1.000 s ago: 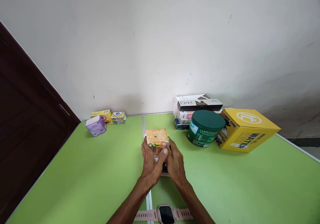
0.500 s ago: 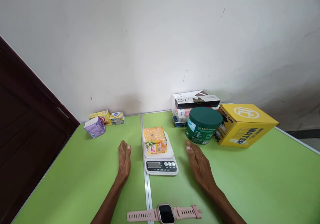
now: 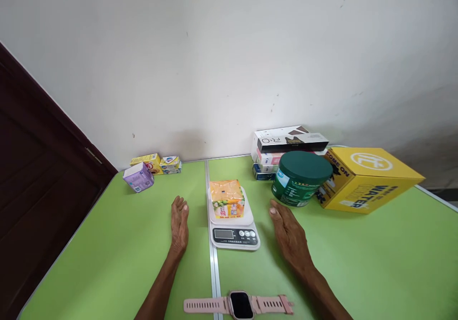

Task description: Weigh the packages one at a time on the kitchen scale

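A white kitchen scale (image 3: pixel 234 236) sits mid-table with its dark display facing me. On its platform rests an orange plastic-wrapped packet (image 3: pixel 227 199). My left hand (image 3: pixel 179 223) is on the green surface to the left of the scale, fingers stretched out, holding nothing. To the scale's right is my right hand (image 3: pixel 289 232), also open and without anything in it, its fingertips close to the dark green tub (image 3: pixel 300 179). In front of the scale lies a pink-strapped smartwatch (image 3: pixel 240 304), its strap laid out flat.
A yellow box (image 3: pixel 372 181) stands right of the tub, and stacked boxes (image 3: pixel 291 141) sit behind it by the wall. At the far left are a purple pack (image 3: pixel 139 177) and small yellow boxes (image 3: pixel 152 161). A metal seam (image 3: pixel 212 263) runs along the green table (image 3: pixel 100 258).
The view has shifted slightly, so the tabletop things appear a little farther right. Both hands keep nearly the same pose beside the scale.
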`<state>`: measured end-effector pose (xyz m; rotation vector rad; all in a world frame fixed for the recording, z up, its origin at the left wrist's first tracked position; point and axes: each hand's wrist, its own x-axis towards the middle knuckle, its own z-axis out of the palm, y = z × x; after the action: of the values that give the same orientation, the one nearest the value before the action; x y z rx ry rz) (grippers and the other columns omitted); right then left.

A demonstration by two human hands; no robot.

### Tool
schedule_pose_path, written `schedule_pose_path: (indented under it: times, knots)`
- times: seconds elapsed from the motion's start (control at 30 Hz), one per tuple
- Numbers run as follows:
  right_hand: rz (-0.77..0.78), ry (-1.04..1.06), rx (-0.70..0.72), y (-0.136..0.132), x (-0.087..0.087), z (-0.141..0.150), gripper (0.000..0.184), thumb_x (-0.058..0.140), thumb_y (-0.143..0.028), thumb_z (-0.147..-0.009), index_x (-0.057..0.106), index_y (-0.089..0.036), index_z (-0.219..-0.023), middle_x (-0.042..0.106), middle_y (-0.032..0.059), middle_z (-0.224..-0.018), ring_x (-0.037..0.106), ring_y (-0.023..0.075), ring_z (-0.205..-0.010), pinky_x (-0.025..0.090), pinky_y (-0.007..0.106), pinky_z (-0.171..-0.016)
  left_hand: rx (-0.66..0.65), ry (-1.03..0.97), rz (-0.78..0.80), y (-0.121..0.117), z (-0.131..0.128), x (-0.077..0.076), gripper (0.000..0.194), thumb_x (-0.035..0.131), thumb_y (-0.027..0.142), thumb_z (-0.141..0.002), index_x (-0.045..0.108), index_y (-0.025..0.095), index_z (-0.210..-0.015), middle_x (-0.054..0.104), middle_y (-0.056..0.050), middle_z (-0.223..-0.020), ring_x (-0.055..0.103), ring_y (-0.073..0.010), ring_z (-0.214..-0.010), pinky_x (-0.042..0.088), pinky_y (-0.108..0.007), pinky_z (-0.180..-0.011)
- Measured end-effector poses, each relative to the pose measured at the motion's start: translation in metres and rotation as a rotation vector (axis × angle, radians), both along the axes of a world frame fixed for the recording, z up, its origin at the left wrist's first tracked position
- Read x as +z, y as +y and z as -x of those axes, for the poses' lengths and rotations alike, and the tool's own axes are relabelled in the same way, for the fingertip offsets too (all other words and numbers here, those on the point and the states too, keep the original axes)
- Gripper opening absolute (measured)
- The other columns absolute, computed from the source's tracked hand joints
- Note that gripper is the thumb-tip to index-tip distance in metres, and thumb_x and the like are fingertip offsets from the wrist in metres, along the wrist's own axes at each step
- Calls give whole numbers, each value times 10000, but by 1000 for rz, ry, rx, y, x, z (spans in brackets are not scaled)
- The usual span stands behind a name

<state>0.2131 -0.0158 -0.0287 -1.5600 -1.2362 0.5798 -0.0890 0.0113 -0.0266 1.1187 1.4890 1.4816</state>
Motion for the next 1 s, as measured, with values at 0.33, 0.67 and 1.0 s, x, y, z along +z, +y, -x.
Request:
schedule_pose_path:
  times: [0.33,0.67,1.0]
  knots:
    - [-133,103,70,-14,47,46,646,415,-633,-1040,637,-172,-1434,629,158,-1493,567,320,-1401,441,496,-1189,-297,198,-130,-26,-60,41,875,606,604,-962,249,210,-1657,311,-180,-1706,284,-333,-1600,229,-513,-1322]
    - [-94,173,191,-8,73,110,666,421,-666,-1023,588,-210,-1479,613,148,-1505,577,344,-1375,464,486,-1142,-399,-157,-223,-40,-92,80,897,534,648,-998,142,208,-1674,425,-197,-1627,481,-304,-1482,346,-445,-1277]
    - [-143,425,561,61,69,244,618,498,-672,-1011,586,-228,-1433,650,137,-1412,607,297,-1310,486,466,-1132,46,10,-265,29,27,66,811,539,695,-969,303,220,-1582,516,-185,-1551,530,-304,-1436,412,-457,-1217]
